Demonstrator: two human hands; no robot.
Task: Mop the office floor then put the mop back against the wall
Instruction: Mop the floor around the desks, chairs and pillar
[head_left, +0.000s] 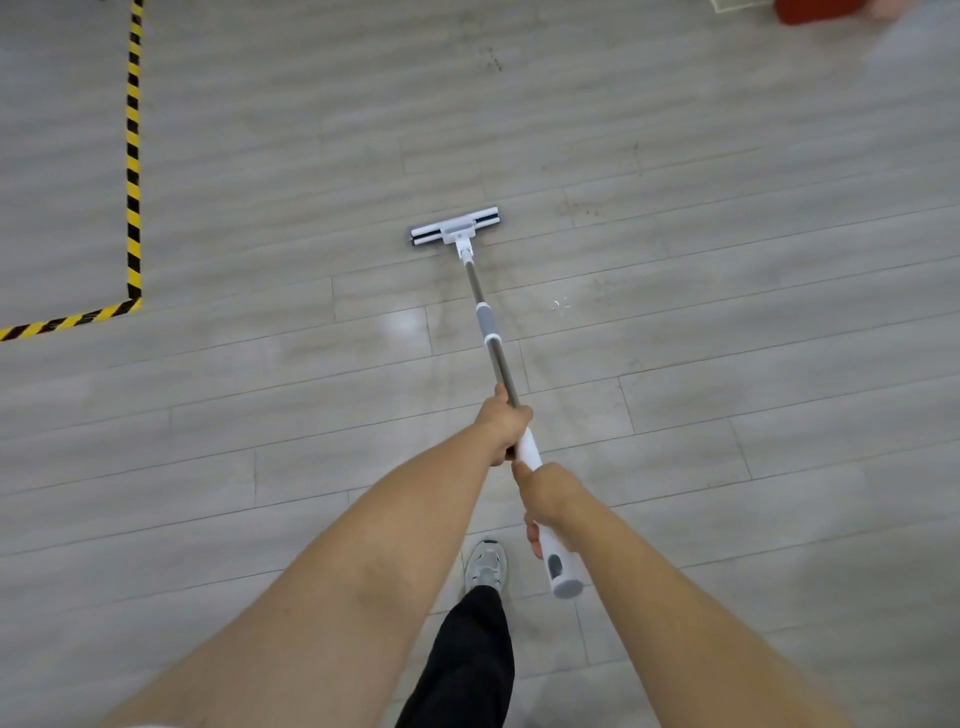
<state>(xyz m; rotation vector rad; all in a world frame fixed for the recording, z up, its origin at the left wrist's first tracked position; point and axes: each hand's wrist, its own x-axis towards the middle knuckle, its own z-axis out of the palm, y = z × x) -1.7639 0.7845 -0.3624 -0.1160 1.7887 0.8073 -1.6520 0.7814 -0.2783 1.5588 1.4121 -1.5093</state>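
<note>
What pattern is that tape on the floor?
Floor tape: yellow-and-black diagonal stripes; head view.

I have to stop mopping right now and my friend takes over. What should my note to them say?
Left hand grips the mop pole, ahead of the right hand, which grips the white handle end.
Mop head lies flat on the grey floor, straight ahead, right of the yellow-black tape.
Done: mopping is under way; how much is covered cannot be told.
Left: dark specks show just right of the mop head. Mop those, finish, then lean the mop against the wall, which is out of view.
</note>
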